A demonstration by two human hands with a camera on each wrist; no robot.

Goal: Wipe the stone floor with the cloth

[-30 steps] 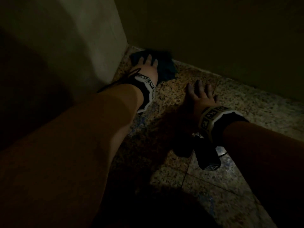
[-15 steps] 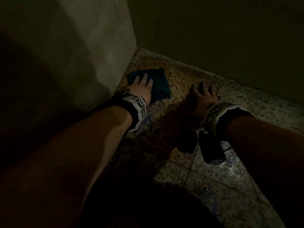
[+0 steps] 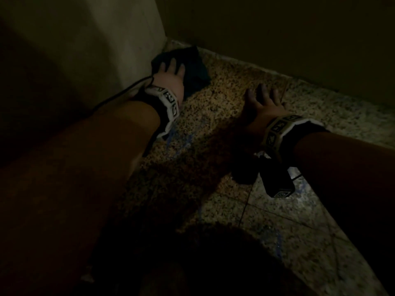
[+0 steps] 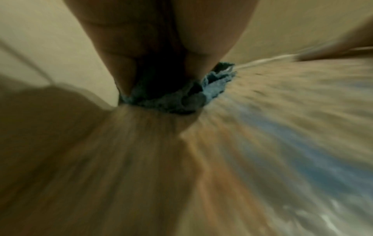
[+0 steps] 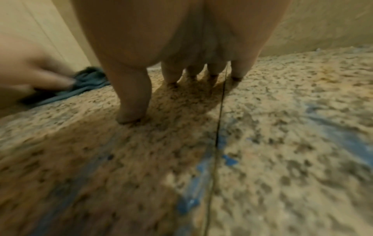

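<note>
Head view shows, upper left of centre, the left hand (image 3: 171, 79) lying flat on the dark blue cloth (image 3: 195, 69), fingers straight and spread, pressing it to the floor (image 3: 224, 103) rather than gripping it. The cloth sits deep in the corner where the pale wall (image 3: 96, 50) at upper left meets the darker wall (image 3: 277, 39) across the top; its far edge looks to touch or nearly touch both, though the gloom makes that hard to confirm. Most of the cloth shows beyond and to the right of the fingers, bunched, with no clear long axis. In the left wrist view the streaked blur of the floor suggests the hand is in motion, and the cloth (image 4: 177, 99) is crumpled under the fingers hard against the pale wall. Since the walls close off the top and left of the frame, I judge the open floor for the next stroke lies toward the lower right, back along the forearm. Further right, the right hand (image 3: 264, 101) is planted on bare floor, fingers splayed and holding nothing, well apart from the cloth; the right wrist view shows its fingertips (image 5: 131, 116) resting on the speckled stone beside a tile joint (image 5: 220, 111). The left hand is plainly the nearer one.
</note>
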